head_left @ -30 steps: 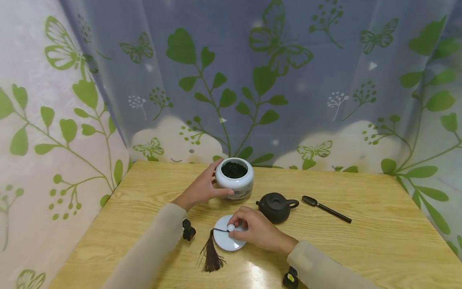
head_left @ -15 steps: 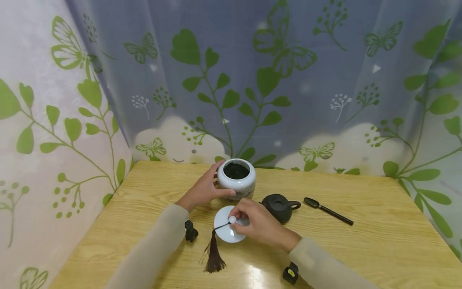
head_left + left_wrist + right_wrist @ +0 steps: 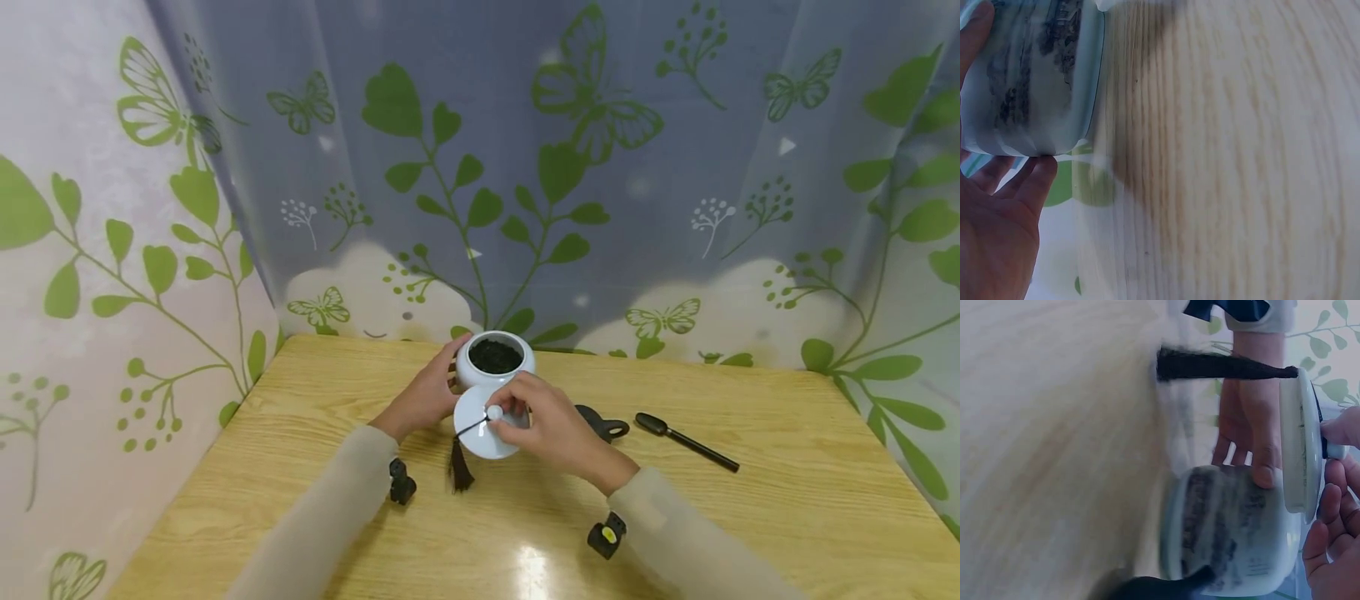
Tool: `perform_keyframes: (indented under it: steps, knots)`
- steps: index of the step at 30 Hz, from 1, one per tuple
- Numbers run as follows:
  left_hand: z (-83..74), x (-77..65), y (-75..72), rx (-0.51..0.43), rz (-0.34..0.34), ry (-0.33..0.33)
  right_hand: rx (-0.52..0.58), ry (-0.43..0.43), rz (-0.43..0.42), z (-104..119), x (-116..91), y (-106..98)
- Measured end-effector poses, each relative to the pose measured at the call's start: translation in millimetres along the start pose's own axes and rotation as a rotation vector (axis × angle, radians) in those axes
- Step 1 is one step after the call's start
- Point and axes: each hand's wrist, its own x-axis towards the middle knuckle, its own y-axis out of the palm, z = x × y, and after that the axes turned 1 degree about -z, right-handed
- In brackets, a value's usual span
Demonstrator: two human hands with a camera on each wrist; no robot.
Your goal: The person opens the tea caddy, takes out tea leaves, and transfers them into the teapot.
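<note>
A round white porcelain jar (image 3: 477,375), filled with dark dried leaves (image 3: 495,357), stands near the table's back edge. My left hand (image 3: 426,395) grips it from the left, with its fingers and thumb around the side; painted dark brushwork shows on the jar (image 3: 1032,75) in the left wrist view. My right hand (image 3: 558,429) pinches the knob of the white lid (image 3: 472,429). A dark tassel (image 3: 461,467) hangs from that knob by a cord. In the right wrist view the lid (image 3: 1300,450) is raised off the table, beside the jar's mouth.
Partly hidden behind my right hand is a dark teapot (image 3: 603,425), its handle pointing right. Farther right lies a black scoop (image 3: 686,442) with a long handle. A patterned curtain (image 3: 435,208) rises behind the wooden table (image 3: 360,517).
My right hand has lifted the lid from the table and carried it away from me to the jar's front, with the tassel swinging along. The left hand keeps its grip on the jar.
</note>
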Motion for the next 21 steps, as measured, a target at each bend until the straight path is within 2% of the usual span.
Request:
perform_keyframes:
  steps: [5,13,18,21]
  knots:
    - [-1.0,-0.6,-0.8,0.017,0.014,0.012,-0.012,-0.004,-0.021,2.3,11.3,-8.0]
    - [1.8,-0.9,-1.8,0.105,0.020,0.067,-0.033,0.019,-0.037,1.0,30.1,-12.8]
    - [3.4,0.2,-0.7,0.097,0.010,0.026,-0.060,0.058,-0.028,-3.8,39.9,-15.4]
    - [2.1,0.1,0.2,0.048,0.009,-0.014,-0.070,0.083,-0.035,-8.8,45.3,-17.0]
